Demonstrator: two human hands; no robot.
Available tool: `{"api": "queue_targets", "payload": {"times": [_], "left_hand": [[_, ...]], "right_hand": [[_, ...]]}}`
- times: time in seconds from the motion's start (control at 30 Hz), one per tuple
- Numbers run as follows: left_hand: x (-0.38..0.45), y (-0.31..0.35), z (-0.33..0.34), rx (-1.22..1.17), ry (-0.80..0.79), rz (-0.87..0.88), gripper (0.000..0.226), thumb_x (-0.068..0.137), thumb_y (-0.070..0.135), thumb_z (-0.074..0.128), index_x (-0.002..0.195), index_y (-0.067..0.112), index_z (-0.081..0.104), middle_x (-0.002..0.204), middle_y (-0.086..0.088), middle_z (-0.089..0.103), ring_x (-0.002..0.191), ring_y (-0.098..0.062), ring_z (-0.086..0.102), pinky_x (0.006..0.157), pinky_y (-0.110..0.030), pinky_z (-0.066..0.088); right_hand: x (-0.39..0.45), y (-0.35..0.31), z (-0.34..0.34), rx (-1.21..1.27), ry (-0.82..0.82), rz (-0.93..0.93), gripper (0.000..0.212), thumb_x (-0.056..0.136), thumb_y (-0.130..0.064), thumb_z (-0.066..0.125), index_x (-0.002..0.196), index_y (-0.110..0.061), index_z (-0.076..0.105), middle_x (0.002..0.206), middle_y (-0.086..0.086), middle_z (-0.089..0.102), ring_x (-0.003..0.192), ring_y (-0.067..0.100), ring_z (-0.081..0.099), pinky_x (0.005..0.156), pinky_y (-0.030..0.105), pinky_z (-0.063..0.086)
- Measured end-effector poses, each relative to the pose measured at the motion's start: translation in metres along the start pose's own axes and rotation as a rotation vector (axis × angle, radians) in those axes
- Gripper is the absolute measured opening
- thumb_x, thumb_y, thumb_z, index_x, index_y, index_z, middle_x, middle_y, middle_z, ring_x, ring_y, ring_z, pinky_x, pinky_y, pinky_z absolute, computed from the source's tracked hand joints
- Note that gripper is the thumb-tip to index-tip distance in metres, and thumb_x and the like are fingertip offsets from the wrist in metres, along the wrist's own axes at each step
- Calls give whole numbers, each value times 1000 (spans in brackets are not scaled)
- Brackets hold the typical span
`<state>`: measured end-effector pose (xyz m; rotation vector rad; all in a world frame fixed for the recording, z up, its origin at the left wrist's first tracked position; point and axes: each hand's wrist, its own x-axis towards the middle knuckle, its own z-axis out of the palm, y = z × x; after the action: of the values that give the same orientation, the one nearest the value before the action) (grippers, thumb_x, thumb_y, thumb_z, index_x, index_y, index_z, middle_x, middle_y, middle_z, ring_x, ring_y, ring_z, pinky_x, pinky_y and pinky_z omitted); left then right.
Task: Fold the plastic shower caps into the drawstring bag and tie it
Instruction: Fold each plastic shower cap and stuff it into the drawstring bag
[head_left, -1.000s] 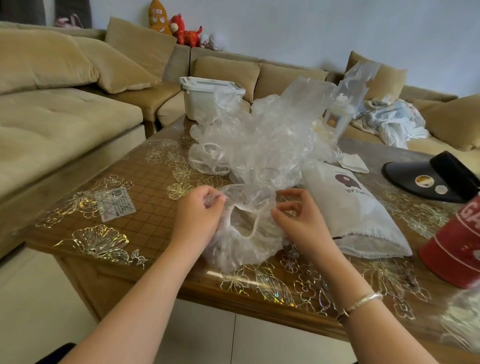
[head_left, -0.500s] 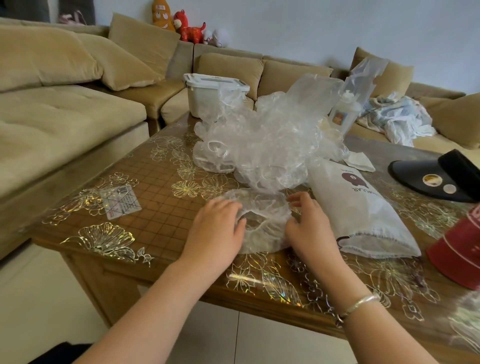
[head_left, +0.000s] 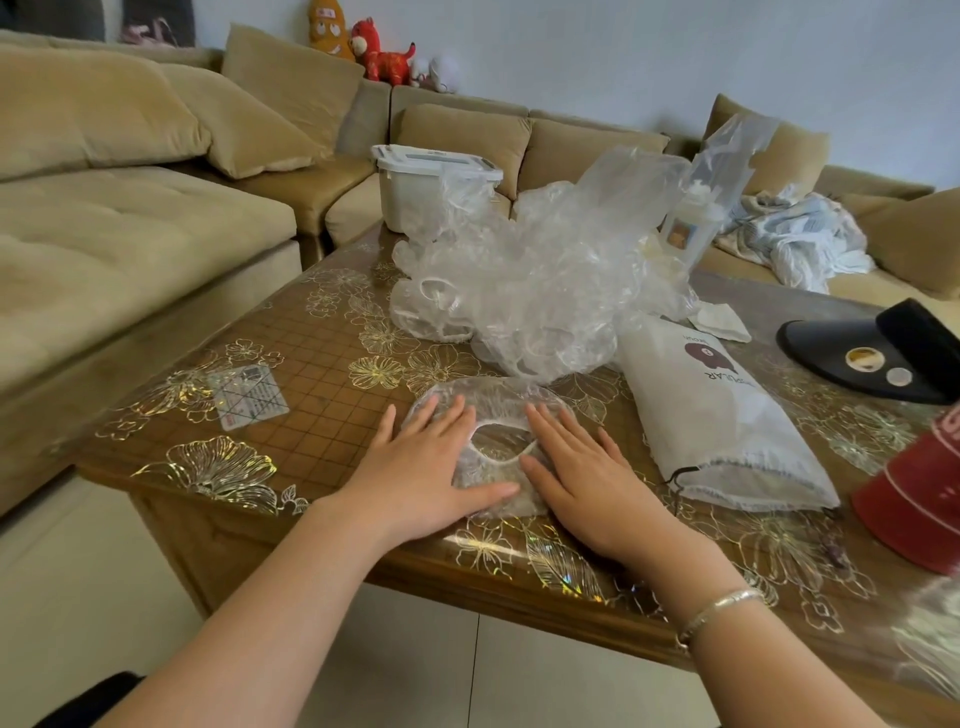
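One clear plastic shower cap (head_left: 493, 410) lies flat on the table near the front edge, its elastic opening facing up. My left hand (head_left: 426, 467) presses its left side with straight fingers. My right hand (head_left: 582, 467) presses its right side the same way. Behind them sits a loose heap of clear shower caps (head_left: 524, 291). The white drawstring bag (head_left: 711, 410) with a dark bear print lies to the right of my right hand, mouth toward me, its dark cord showing at the opening.
The wooden table (head_left: 311, 374) has a glossy floral cover. On it lie a small card (head_left: 247, 397) at left, a black visor (head_left: 878, 353) and red can (head_left: 919, 493) at right, and a white lidded box (head_left: 431, 187) and bottle (head_left: 691, 228) behind. Beige sofas surround it.
The cap, held up and pinched in both hands a second ago, has been laid on the table. Both hands have opened and now press it flat.
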<state>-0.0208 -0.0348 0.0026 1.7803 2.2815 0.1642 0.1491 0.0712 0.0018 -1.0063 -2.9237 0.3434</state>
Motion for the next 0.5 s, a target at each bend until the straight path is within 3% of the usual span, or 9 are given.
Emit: {"api": "queue_targets", "payload": {"times": [0.1,0.2,0.3,0.4,0.5], "left_hand": [[-1,1,-2,-109,106,39,89,87,75,35,157,27,9,164,12,2,151,-10,-2,123,-44,-5],[-5,1,-8,-254,335,77,53,92,54,53,138,27,47,140,15,41,136,-8,32,115,-32,25],[-14,1,-13,-337,346,104,31,89,47,61,115,30,55,119,19,43,118,-2,39,99,-23,33],[-19,3,-11,-295,201,120,54,82,59,64,125,30,49,124,20,40,120,1,36,102,-24,35],[-22,2,-10,-251,169,124,81,72,69,66,137,29,40,134,18,37,124,-1,33,104,-26,35]], "right_hand": [[-5,-1,-7,88,64,-35,63,101,-54,25,157,-32,4,163,-10,7,150,7,-3,124,40,0],[-12,0,-18,200,172,-90,68,91,-61,44,150,-32,29,155,-14,31,145,7,22,121,37,19],[-18,6,-25,268,128,-140,70,80,-62,63,141,-35,41,143,-19,42,134,0,33,114,29,29],[-20,11,-25,256,26,-154,69,81,-51,72,140,-34,42,140,-19,44,130,0,39,110,24,35],[-20,9,-24,263,24,-157,60,84,-30,69,138,-31,43,136,-15,48,126,3,45,106,24,41]]}}
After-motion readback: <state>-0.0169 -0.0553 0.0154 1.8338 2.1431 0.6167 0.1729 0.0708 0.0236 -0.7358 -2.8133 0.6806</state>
